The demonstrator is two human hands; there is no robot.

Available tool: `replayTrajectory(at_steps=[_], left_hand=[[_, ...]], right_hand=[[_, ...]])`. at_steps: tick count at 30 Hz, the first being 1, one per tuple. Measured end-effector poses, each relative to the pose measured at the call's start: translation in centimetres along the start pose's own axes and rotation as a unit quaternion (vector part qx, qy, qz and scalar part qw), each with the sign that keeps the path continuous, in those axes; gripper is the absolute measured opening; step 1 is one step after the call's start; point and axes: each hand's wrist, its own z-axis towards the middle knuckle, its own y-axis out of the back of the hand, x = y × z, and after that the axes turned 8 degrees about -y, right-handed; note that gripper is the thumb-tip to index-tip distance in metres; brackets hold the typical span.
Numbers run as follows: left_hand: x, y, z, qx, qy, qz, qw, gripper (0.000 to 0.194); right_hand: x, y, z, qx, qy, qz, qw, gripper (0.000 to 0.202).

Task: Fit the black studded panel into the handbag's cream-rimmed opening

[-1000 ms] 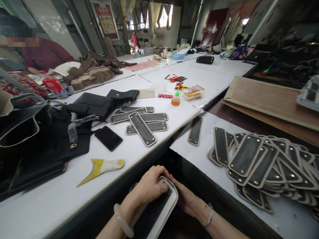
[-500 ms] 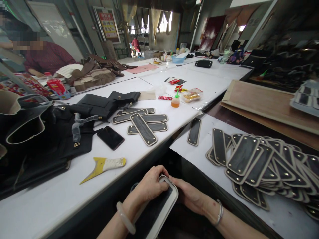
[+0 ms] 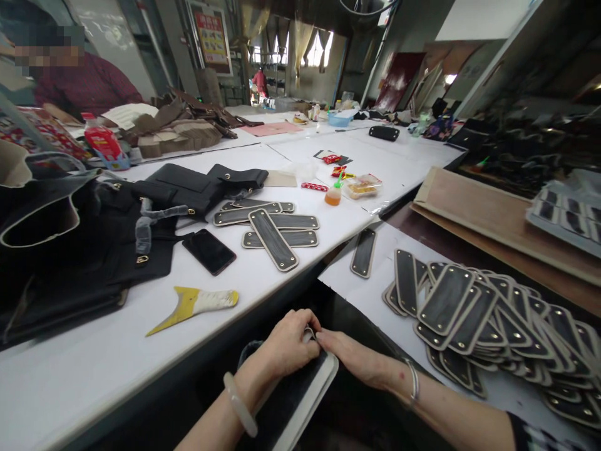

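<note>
A black leather piece with a pale edge (image 3: pixel 305 391) is tilted low in front of me, below the table edge; its lower part runs out of view. My left hand (image 3: pixel 292 341) lies over its upper end with bent fingers closed on it. My right hand (image 3: pixel 350 357) is at the same end, thumb and fingers pressed against the pale edge close to the left fingertips. Exactly what the fingertips pinch is hidden. To the right lies a pile of black strips with pale borders and small rivets (image 3: pixel 446 300). More such strips (image 3: pixel 273 239) lie crossed on the white table.
Black bags (image 3: pixel 178 194) cover the left side of the white table (image 3: pixel 197 341). Nearer are a phone (image 3: pixel 209 250) and a yellow pointed tool (image 3: pixel 192 307). A small bottle of orange liquid (image 3: pixel 333 195) stands behind the strips. A co-worker (image 3: pixel 89 81) sits at far left.
My right thumb has come in closer to my left fingers at the piece's upper end. The view has shifted slightly; the piece stays in my hands.
</note>
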Motion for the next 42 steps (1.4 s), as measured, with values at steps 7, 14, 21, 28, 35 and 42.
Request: replayTrajectory(at_steps=[7,14,21,28,35,42], left_hand=[[0.5,0.6,-0.2,0.007,-0.055,-0.033,0.998,0.029],[1.8,4.2,-3.9,-0.024,-0.030,-0.129,0.991,0.048],[3.6,1.2,-19.1,-0.375,0.152,-0.260,0.877,0.043],[3.6,-12.2,-23.1,-0.503,0.196,-0.575,0.615,0.069],[2.1,-11.6,-21.5,-0.526,0.196,-0.605,0.565,0.071],[3.5,-10.7,-22.9,-0.491,0.199,-0.448,0.720,0.052]], right_hand=[[1.4,0.5,0.1,0.003,-0.049,-0.099,0.994,0.050],[1.0,0.2,0.3,-0.032,-0.026,-0.123,0.992,0.062],[-0.1,0.3,-0.2,-0.015,-0.078,-0.043,0.996,0.073],[3.3,2.9,0.9,0.135,-0.258,-0.044,0.956,0.067],[4.2,3.9,2.5,0.157,-0.261,-0.169,0.937,0.069],[3.0,4.9,3.5,0.150,-0.270,-0.257,0.916,0.078]])
